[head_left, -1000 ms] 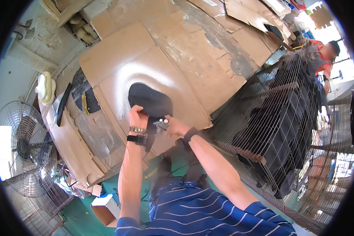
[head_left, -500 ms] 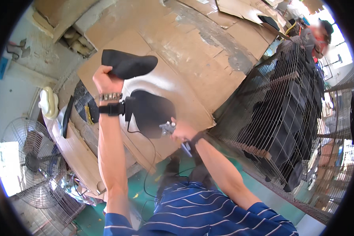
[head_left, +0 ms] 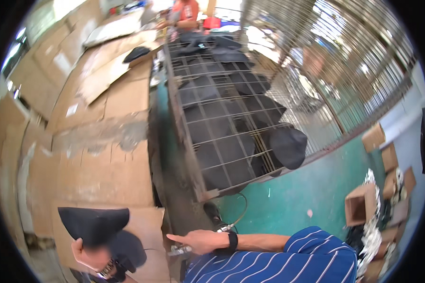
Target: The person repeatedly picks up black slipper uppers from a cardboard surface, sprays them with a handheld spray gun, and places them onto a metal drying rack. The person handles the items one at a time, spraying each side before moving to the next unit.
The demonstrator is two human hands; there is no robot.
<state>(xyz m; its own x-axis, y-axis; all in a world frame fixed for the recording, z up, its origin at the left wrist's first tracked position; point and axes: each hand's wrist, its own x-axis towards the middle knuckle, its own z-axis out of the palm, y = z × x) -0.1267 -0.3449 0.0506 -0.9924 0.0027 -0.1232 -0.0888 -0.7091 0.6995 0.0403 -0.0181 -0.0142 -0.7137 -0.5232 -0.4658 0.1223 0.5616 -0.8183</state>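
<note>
My left hand [head_left: 84, 257], low at the left, is closed on the edge of a black curved flat piece [head_left: 92, 221], raised over the cardboard-covered table. A second black piece [head_left: 133, 250] lies on the cardboard [head_left: 141, 221], just right of that wrist and partly hidden by it. Beyond the table's right edge, my right hand [head_left: 203, 241] is wrapped round a silver spray gun [head_left: 178, 250], its index finger pointing left. A hose [head_left: 243, 207] with a metal fitting runs near this wrist. The gun's lower part is hidden.
Ahead stands a wire rack [head_left: 190, 158] bearing several black pieces [head_left: 226, 155], one [head_left: 289, 147] overhanging its right side. Another black piece [head_left: 137, 54] lies on the far cardboard. A person in orange [head_left: 188, 14] works at the back. Open cartons [head_left: 361, 205] are on the green floor [head_left: 278, 203] at right.
My view has swung right toward the rack, and both hands now appear lower in it. The left hand keeps the black piece and the right keeps the spray gun, now off the table's edge.
</note>
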